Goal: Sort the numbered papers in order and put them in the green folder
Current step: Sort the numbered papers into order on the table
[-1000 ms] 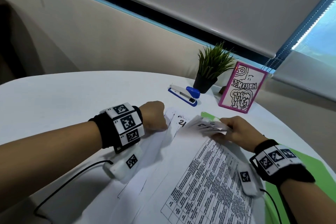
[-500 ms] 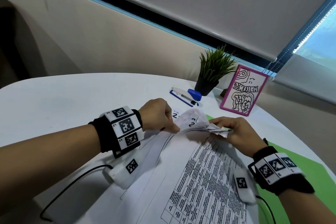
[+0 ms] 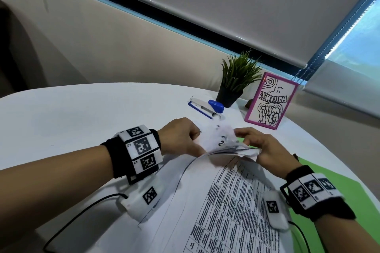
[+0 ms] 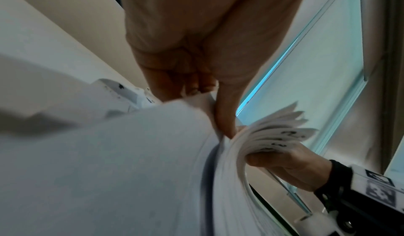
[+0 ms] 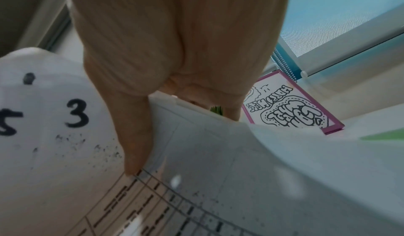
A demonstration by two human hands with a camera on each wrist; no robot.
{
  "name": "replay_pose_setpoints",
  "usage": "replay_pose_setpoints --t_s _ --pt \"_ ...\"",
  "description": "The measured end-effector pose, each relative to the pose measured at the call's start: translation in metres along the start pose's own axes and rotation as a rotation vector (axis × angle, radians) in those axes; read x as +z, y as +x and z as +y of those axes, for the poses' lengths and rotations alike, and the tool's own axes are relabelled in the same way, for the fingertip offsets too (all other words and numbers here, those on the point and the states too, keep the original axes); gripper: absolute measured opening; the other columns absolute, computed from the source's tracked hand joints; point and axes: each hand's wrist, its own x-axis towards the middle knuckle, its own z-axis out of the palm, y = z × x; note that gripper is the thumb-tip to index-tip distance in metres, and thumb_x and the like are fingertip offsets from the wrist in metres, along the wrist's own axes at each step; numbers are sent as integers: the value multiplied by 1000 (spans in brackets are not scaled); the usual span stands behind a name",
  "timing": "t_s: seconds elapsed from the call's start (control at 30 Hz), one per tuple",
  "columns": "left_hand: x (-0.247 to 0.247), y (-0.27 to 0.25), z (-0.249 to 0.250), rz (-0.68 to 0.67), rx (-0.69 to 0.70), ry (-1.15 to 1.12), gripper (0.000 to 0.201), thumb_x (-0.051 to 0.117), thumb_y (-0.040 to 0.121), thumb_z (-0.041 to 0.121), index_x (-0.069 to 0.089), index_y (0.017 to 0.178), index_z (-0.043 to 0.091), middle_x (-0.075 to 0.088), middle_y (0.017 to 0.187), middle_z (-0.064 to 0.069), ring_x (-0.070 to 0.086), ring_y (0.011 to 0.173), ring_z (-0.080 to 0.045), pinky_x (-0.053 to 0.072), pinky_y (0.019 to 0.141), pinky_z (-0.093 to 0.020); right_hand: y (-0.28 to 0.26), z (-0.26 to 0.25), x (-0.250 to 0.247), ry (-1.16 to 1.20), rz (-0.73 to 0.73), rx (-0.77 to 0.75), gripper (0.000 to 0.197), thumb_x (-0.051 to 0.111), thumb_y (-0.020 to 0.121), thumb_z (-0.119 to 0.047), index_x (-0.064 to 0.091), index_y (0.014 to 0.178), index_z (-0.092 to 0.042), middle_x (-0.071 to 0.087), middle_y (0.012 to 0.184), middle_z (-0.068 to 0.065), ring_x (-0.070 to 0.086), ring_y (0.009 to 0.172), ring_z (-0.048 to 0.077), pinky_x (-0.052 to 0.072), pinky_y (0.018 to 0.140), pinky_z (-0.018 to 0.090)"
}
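Observation:
A stack of white numbered papers [image 3: 230,197] lies on the table in front of me, a printed table on the top sheet. My left hand [image 3: 183,137] pinches the far left edge of the sheets, thumb pressed on the stack [image 4: 225,129]. My right hand [image 3: 265,152] grips the far corners, bent up and fanned out [image 4: 284,136]. Handwritten numbers 3 and 5 [image 5: 76,113] show on the lifted corners. The green folder [image 3: 333,189] lies flat under the papers, showing at the right.
A blue and white stapler [image 3: 205,107], a small potted plant [image 3: 236,80] and a pink-framed drawing [image 3: 269,100] stand at the far side of the white round table [image 3: 72,117]. Wrist camera cables trail across the near table.
Both hands drew closer together at the far end of the stack. The right hand lifted and fanned the corners higher, and the left hand moved right onto the sheets.

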Motion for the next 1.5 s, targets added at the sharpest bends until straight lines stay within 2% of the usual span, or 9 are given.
replay_pose_setpoints --t_s 0.2,0.37,0.57,0.67,0.8,0.97,1.23,1.4,1.5 --pt "-6 -2 8 -59 -53 -35 52 53 91 56 40 59 16 36 59 -1 32 55 -16 26 55 -29 2 -2 2 85 -8 84 23 79 76 2 60 87 -4 72 82 -4 64 77 6 48 74 21" --pt "-19 16 -6 130 -321 52 26 55 95 24 52 76 7 54 76 -8 48 68 -22 38 63 -27 1 -6 -1 72 4 136 62 78 76 3 53 126 -23 71 98 6 68 95 13 52 88 21" --pt "-14 14 -15 86 -325 -218 14 75 80 7 65 80 -3 62 74 -15 57 63 -21 48 62 -27 2 -7 -1 -65 -18 95 16 76 81 -4 74 83 -20 74 81 4 69 72 16 50 69 20" --pt "-13 11 -14 113 -320 -22 35 81 75 18 52 59 6 47 56 -3 44 56 -18 35 52 -24 3 -3 0 -99 -6 72 15 79 78 -6 75 82 -19 74 90 -10 67 83 8 48 76 19" --pt "-13 10 -11 54 -344 -100 42 81 74 15 42 61 12 51 56 -1 55 62 -23 45 56 -28 4 1 -2 -94 14 116 9 81 77 -11 78 86 -10 73 107 -10 67 97 4 46 87 18" --pt "-19 -5 0 -95 -159 -188 15 60 73 -7 57 61 2 44 56 -5 38 56 -18 32 55 -25 7 -1 0 -143 35 102 8 80 77 -14 78 84 -10 58 130 -24 54 115 -12 37 97 9" --pt "-48 -11 5 -178 -192 -291 27 61 93 31 76 86 9 74 84 1 64 70 -11 49 70 -22 -1 -13 4 157 92 124 15 78 74 4 67 69 -4 66 65 -3 58 62 4 46 64 11" --pt "-54 0 -23 145 -291 6 26 66 89 23 73 92 -2 73 86 -15 60 71 -21 52 70 -30 -3 -18 4 227 167 121 26 82 68 1 61 82 -4 72 75 13 67 69 20 52 68 24" --pt "-51 3 -33 107 -327 66 28 70 84 22 72 87 -5 72 79 -15 58 65 -21 52 71 -34 -5 -19 2 234 126 159 52 80 72 2 56 113 -16 72 80 18 68 71 27 51 71 31"
